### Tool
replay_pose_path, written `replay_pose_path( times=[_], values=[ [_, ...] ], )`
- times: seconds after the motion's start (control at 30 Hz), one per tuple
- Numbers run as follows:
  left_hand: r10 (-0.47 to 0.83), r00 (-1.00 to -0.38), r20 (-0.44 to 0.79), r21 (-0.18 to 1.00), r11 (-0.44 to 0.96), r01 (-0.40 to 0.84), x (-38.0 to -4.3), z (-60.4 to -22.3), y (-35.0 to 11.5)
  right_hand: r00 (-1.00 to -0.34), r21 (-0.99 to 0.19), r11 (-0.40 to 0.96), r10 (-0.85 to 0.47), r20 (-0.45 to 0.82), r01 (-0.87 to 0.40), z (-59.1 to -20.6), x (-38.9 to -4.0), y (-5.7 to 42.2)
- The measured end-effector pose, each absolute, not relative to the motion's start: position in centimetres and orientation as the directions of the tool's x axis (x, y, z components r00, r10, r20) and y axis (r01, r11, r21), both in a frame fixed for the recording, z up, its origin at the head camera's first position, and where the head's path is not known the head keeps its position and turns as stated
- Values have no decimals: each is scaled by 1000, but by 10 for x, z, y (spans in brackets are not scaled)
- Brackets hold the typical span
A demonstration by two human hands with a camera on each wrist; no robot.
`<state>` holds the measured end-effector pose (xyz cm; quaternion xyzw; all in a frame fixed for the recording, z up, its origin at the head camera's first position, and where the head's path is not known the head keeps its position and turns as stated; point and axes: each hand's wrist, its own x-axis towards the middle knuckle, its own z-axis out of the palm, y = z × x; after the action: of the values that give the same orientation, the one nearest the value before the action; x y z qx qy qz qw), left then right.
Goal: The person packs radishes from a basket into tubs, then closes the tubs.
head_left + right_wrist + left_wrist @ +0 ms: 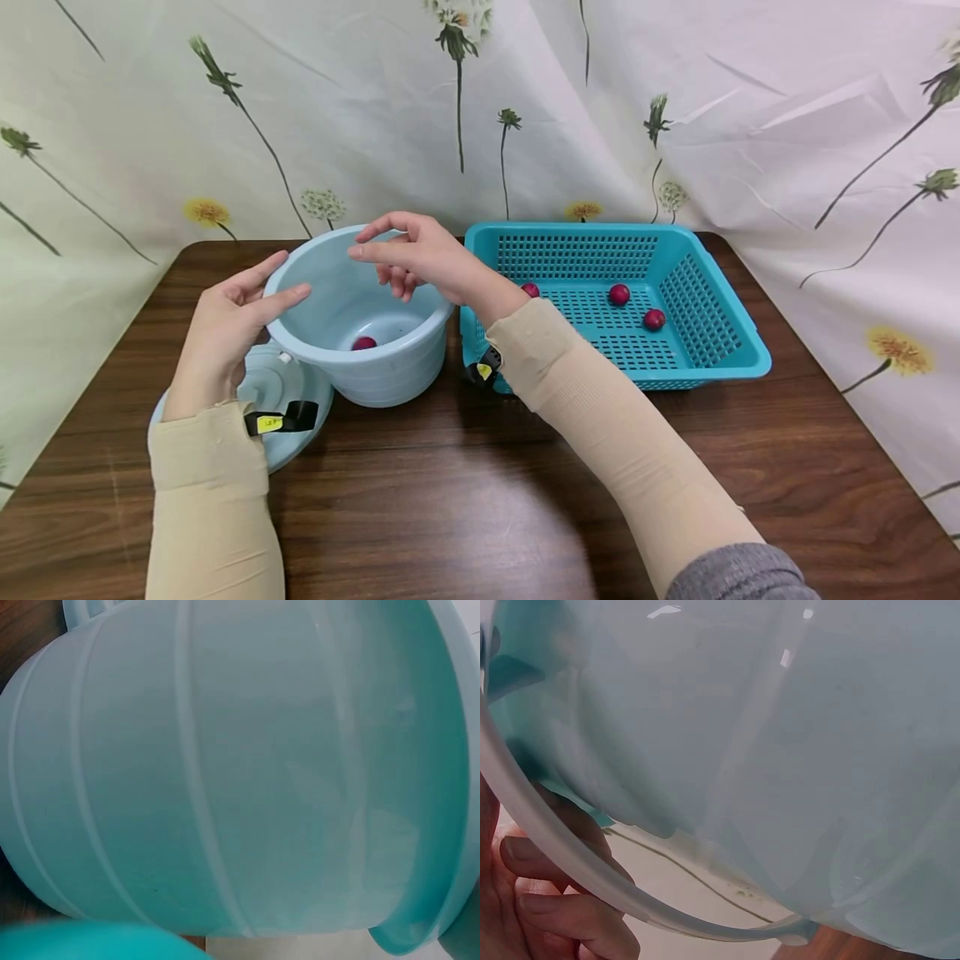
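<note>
A pale blue plastic bucket (390, 375) stands at the left centre. My left hand (225, 325) holds its left rim, with the thumb over the edge. In the left wrist view, bent fingers (577, 922) show behind a curved pale strip (592, 877) beside the bucket's wall. Over the bucket's mouth hovers my right hand (420, 254), fingers loosely bent, with nothing visible in it. One small dark-red ball-shaped thing (364, 342) lies on the bucket's floor. The right wrist view is filled by the ribbed bucket wall (262, 765); no fingers show there.
To the right stands a turquoise perforated basket (720, 371) holding 3 visible dark-red balls (618, 294). A pale blue round lid (300, 433) lies under the left wrist, partly behind the bucket. A flowered cloth (525, 67) hangs behind the brown wooden table (420, 517).
</note>
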<state>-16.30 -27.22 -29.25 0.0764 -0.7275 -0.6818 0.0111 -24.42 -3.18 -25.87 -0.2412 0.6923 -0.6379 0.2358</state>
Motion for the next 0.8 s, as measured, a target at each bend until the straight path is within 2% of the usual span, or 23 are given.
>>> replay_pose_path(
  times=[0.3, 0.53, 0.8],
  values=[
    [-146, -985, -93, 993, 56, -102, -159, -291, -274, -783, -1000, 0, -622, 6, -8, -256, -238, -32],
    [-146, -982, -119, 991, 50, -127, -158, -290, -273, -771, -999, 22, -636, -44, 39, -242, -234, -13],
    [-142, -983, -117, 991, 54, -126, -153, -284, -273, -753, -997, 58, -658, -1, -49, -224, -245, 33]
  ],
)
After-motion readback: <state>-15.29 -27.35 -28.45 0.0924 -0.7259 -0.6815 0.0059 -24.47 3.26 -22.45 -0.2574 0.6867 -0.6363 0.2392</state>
